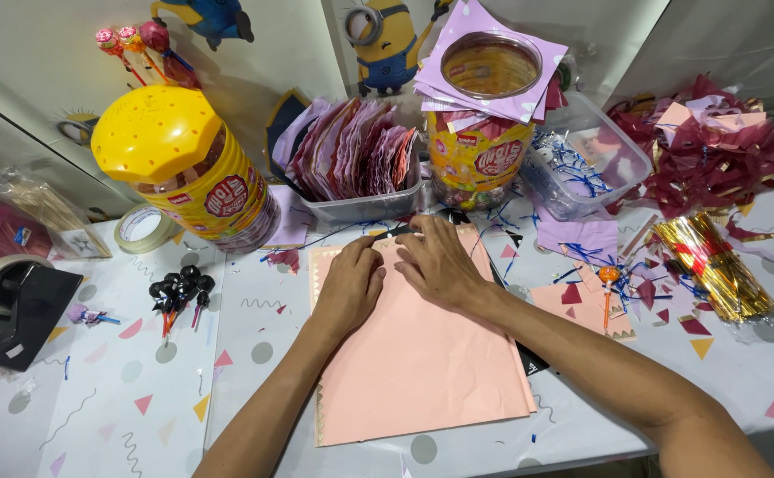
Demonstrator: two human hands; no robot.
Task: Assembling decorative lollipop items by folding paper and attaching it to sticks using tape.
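Observation:
A stack of pale pink paper sheets (422, 363) with a gold zigzag edge lies on the table in front of me. My left hand (349, 288) rests palm down on its upper left part, fingers curled at the top edge. Beside it, my right hand (440, 261) presses flat on the upper middle, fingertips at the far edge. Both hands touch the top sheet; neither lifts anything.
A tilted yellow-lidded candy jar (188, 164), a clear tub of pink folded papers (356, 173), a second candy jar (480, 133) and a clear box (586, 164) stand behind. A tape dispenser (15, 305), a tape roll (143, 228), black lollipops (179, 292), gold wire ties (715, 265), scraps.

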